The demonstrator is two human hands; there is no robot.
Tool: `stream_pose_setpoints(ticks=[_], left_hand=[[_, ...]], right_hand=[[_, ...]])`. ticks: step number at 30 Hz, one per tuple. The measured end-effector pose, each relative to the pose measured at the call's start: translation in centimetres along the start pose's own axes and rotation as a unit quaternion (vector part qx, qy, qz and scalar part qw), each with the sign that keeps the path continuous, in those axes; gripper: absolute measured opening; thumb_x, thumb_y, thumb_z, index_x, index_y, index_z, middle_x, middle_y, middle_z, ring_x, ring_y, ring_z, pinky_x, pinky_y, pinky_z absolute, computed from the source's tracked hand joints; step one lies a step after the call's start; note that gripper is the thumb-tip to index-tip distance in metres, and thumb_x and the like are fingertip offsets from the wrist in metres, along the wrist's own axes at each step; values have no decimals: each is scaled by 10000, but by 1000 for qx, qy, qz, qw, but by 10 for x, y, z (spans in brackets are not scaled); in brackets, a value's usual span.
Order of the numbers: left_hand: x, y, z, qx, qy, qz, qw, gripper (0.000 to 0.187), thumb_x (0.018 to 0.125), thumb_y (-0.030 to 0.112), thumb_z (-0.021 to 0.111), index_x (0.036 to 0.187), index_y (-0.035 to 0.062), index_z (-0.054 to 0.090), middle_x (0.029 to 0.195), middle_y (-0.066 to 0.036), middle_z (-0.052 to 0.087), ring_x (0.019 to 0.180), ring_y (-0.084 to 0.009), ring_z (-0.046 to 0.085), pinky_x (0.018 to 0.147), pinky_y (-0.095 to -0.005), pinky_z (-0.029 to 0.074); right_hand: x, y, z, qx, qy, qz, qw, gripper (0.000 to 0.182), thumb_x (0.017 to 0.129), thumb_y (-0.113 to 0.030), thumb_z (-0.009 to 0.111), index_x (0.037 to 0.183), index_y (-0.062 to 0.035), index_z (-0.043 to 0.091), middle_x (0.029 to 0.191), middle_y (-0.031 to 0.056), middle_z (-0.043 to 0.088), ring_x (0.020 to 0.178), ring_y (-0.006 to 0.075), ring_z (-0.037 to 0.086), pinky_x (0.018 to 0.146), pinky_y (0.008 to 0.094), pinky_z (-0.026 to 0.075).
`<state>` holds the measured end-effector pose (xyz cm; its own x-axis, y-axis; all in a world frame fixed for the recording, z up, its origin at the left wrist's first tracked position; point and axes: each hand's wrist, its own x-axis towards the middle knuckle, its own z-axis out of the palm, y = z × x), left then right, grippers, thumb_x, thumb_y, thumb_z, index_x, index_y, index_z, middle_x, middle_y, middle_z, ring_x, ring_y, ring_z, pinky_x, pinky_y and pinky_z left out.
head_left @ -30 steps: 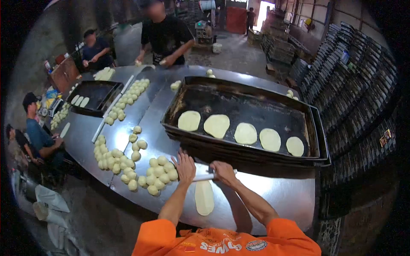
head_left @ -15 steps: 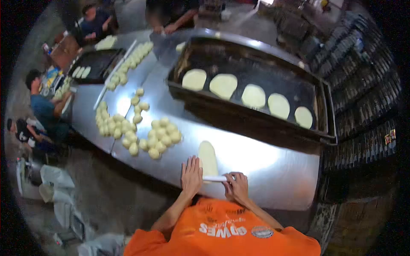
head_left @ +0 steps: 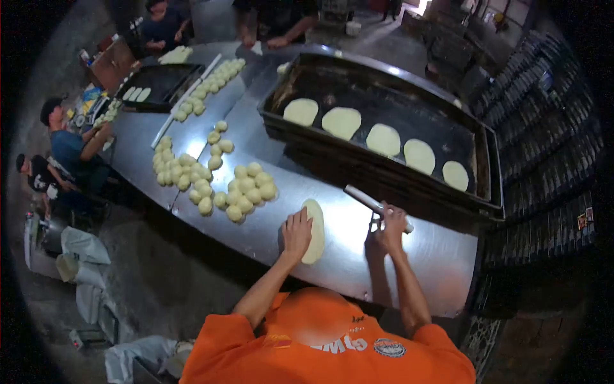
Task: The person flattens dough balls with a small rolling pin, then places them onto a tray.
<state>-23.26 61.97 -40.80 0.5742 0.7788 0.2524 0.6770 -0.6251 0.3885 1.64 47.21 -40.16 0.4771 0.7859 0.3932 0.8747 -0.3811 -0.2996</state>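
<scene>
A long, flat oval of dough (head_left: 314, 233) lies on the metal table near its front edge. My left hand (head_left: 297, 237) rests on its left side, fingers pointing away from me and laid flat. To the right, my right hand (head_left: 392, 228) is wrapped round a pale rolling pin (head_left: 368, 200), which slants over the table, apart from the dough. Round dough balls (head_left: 251, 187) sit in clusters left of the oval. Beyond it, flat dough rounds (head_left: 384, 139) lie in a row in a large dark tray (head_left: 377, 78).
A long pale stick (head_left: 185, 102) lies beside more dough balls. A smaller dark tray (head_left: 157, 83) holds dough pieces at the far left. Co-workers (head_left: 73, 144) stand along the table's left and far sides. Dark racks (head_left: 543, 128) stand at the right.
My right hand has lifted the rolling pin off the dough and moved it right and away from me. My left hand has shifted forward onto the dough's side. The view has shifted slightly.
</scene>
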Motion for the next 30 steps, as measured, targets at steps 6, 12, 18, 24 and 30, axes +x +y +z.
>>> stream_pose_setpoints(ticks=[6, 12, 18, 24, 30], left_hand=[[37, -32, -22, -349, -252, -172, 886, 332, 939, 275, 644, 1059, -30, 694, 823, -114, 707, 673, -192, 629, 622, -358, 500], [17, -50, -51, -459, -378, -112, 796, 320, 1011, 307, 588, 1100, 6, 650, 951, -42, 664, 888, -125, 616, 760, -293, 509], [19, -64, -35, -756, -204, -306, 542, 259, 1016, 292, 585, 1127, 58, 573, 1101, -32, 611, 873, -143, 629, 773, -305, 553], [223, -73, -156, -563, -265, -30, 783, 289, 1029, 376, 542, 1045, 109, 651, 825, 44, 565, 698, -52, 524, 611, -216, 456], [405, -34, -197, -537, -286, -21, 793, 673, 978, 660, 432, 1094, 37, 658, 921, -17, 666, 758, -89, 613, 650, -262, 491]], right_hand=[[15, -96, 60, 208, -183, -18, 961, 611, 867, -192, 677, 1441, -153, 468, 1437, 136, 485, 1262, 390, 424, 1031, 560, 354], [51, -86, 59, 305, -297, -167, 889, 206, 939, -280, 650, 1023, -102, 711, 1097, 45, 706, 1067, 248, 580, 919, 438, 454], [43, -114, 8, 708, -452, 279, 466, 337, 1006, -328, 594, 1171, -35, 613, 1039, 58, 635, 976, 144, 610, 801, 287, 537], [198, -134, -67, 684, -348, 140, 626, 285, 1014, -387, 569, 977, -110, 625, 937, -30, 597, 854, 90, 555, 746, 287, 494], [371, -125, -51, 705, -282, 199, 619, 515, 1026, -515, 428, 1089, -46, 629, 1035, 79, 655, 920, 195, 632, 847, 369, 517]])
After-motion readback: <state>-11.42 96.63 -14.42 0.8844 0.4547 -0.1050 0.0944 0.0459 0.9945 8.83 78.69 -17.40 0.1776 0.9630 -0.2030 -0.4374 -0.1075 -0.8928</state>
